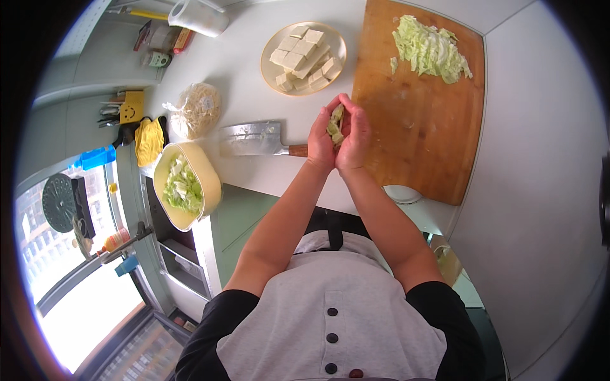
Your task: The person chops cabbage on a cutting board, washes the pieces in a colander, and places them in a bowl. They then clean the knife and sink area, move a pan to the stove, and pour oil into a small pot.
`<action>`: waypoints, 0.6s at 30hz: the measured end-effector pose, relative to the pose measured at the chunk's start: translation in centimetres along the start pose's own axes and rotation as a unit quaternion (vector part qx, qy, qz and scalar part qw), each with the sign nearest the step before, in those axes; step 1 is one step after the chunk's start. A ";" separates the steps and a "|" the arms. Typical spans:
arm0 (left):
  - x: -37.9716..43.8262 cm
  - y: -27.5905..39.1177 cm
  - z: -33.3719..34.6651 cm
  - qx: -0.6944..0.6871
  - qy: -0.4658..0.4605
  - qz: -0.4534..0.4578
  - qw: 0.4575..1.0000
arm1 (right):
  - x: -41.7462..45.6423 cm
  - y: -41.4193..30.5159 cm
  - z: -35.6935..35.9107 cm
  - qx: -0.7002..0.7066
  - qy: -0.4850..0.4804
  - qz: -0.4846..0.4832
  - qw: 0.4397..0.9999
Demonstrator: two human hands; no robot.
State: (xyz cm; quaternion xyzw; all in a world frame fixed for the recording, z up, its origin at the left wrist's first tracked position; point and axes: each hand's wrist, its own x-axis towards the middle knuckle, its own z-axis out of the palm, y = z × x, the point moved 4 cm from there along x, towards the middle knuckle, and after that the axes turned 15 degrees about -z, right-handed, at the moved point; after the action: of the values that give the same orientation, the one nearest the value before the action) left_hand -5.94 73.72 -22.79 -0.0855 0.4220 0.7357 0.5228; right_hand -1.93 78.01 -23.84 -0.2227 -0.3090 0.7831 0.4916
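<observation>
Cupped together, my left hand and my right hand hold a small heap of cut cabbage pieces between the palms. They are above the counter, at the left edge of a wooden cutting board. Shredded cabbage lies at the far end of the board. A cleaver rests on the counter to the left, the end of its wooden handle hidden behind my left hand. Beyond my hands is a plate of tofu blocks.
A yellow basin with chopped cabbage stands at the counter's left edge. Behind it are a bag of noodle-like strands and a yellow cloth. A paper towel roll is at the back left. The wall borders the board's right side.
</observation>
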 end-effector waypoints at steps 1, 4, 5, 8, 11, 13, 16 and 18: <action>-0.2 0.4 0.6 -0.021 -0.016 -0.003 1.000 | 0.2 -0.5 0.4 0.003 0.005 0.009 1.000; -1.1 1.8 1.5 -0.042 -0.003 0.009 0.999 | 0.5 -1.1 1.9 0.002 -0.013 0.006 1.000; -1.5 2.4 1.6 -0.050 0.002 0.015 0.999 | 0.5 -1.3 2.7 -0.002 -0.022 0.009 1.000; -3.5 4.2 1.3 -0.111 0.033 0.036 0.993 | -0.7 -0.8 5.4 0.047 -0.025 0.071 0.996; -5.9 6.2 -0.8 -0.182 0.044 0.077 0.979 | -2.5 0.0 8.9 0.052 -0.061 0.099 0.992; -8.8 8.2 -2.2 -0.213 0.064 0.110 0.969 | -4.6 -0.8 12.7 0.073 -0.114 0.133 0.982; -14.1 11.8 -4.4 -0.269 0.064 0.144 0.950 | -9.2 -0.7 17.8 0.063 -0.156 0.152 0.974; -18.4 14.6 -7.2 -0.269 0.076 0.217 0.935 | -13.0 1.4 21.3 0.087 -0.189 0.167 0.964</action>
State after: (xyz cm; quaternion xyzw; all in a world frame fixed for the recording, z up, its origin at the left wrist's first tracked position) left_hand -12.44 54.35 -9.18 -0.1846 0.2554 0.9087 0.2739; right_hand -11.34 60.09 -9.14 -0.0757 -0.2851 0.9058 0.3042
